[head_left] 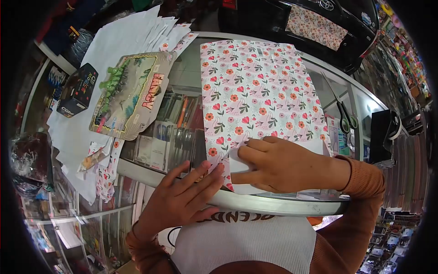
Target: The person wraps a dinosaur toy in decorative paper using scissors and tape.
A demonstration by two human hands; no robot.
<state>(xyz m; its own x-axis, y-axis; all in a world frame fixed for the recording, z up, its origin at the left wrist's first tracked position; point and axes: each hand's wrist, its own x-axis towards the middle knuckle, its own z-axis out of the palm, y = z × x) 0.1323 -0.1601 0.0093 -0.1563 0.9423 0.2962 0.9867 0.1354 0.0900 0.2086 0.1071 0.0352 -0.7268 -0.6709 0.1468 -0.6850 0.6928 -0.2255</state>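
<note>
The flowered wrapping paper [255,86] lies spread flat in the centre of the frame on the glass counter [186,75], its near edge reaching the counter's rim just in front of me. At that near edge a flap is turned over, so the plain white underside shows.

My right hand [283,166] lies across this flap from the right, fingers close together and slightly bent, pressing down. I cannot tell whether my thumb grips the paper from below. My left hand [187,196] lies flat and open at lower centre with its fingers spread. It holds nothing, and its fingertips touch the paper's left corner.

Left of the paper is a boxed toy [130,93] tilted on a stack of white sheets [123,36], with a small black box [77,89] beside it. Scissors [344,112] rest on the glass just right of the paper.
</note>
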